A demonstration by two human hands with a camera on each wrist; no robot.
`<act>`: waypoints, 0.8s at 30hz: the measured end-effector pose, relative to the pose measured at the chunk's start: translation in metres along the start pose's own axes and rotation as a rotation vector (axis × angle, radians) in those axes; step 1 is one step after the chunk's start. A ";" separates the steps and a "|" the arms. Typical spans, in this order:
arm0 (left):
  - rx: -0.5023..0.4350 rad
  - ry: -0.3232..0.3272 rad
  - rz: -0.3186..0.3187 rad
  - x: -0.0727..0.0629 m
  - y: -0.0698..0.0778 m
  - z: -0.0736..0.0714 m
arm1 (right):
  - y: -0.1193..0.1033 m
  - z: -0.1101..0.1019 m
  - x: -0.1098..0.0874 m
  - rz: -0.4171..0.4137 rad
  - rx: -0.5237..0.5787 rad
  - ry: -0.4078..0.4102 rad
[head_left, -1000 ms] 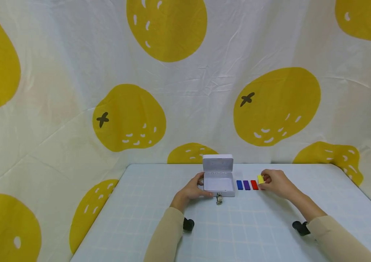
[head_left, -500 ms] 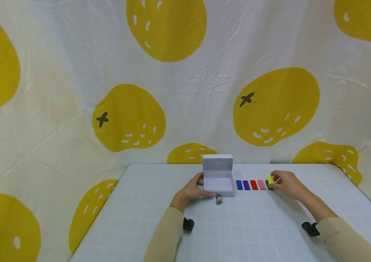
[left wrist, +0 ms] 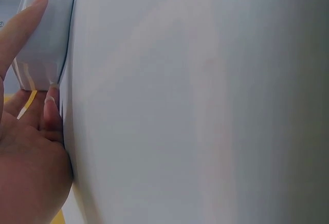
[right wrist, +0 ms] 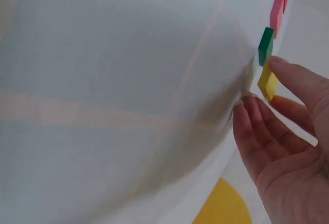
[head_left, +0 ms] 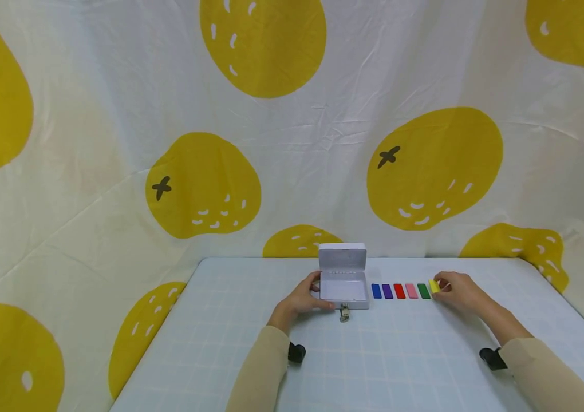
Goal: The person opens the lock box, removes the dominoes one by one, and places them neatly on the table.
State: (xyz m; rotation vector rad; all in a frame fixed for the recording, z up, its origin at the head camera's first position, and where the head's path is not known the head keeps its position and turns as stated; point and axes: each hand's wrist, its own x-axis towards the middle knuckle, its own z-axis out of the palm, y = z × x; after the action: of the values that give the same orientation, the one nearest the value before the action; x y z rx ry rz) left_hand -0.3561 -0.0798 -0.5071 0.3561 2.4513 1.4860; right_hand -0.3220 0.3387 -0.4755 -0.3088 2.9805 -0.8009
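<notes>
A white metal cash box (head_left: 344,305) stands on the table with its lid (head_left: 342,256) raised. My left hand (head_left: 302,294) grips its left side, thumb along the front and fingers toward the back; the left wrist view shows the thumb on the front of the box (left wrist: 46,44). My right hand (head_left: 459,290) pinches a yellow block (head_left: 434,286) between thumb and fingers at the right end of a row. In the right wrist view the yellow block (right wrist: 268,82) is close beside the green block (right wrist: 265,47).
Left of the yellow one lie flat blocks in green (head_left: 423,291), pink (head_left: 411,291), red (head_left: 399,291), purple (head_left: 387,291) and blue (head_left: 377,291). Keys (head_left: 344,313) hang at the box's front. A fruit-print cloth (head_left: 312,189) rises behind the table (head_left: 374,360).
My right hand has carried the yellow block rightward past the pink and green blocks and lowered it at the row's end. My left hand has stayed on the box.
</notes>
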 end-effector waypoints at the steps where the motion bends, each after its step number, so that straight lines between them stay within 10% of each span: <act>1: 0.006 0.002 -0.001 0.001 0.000 0.000 | 0.001 0.000 0.001 0.004 0.002 -0.004; 24: -0.004 0.000 -0.023 0.000 -0.004 0.000 | 0.006 0.006 0.002 0.074 0.031 -0.062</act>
State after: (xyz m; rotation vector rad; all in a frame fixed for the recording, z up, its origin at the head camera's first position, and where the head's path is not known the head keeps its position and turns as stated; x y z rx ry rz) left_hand -0.3565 -0.0812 -0.5110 0.3263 2.4433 1.4818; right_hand -0.3247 0.3404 -0.4837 -0.2163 2.9006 -0.8133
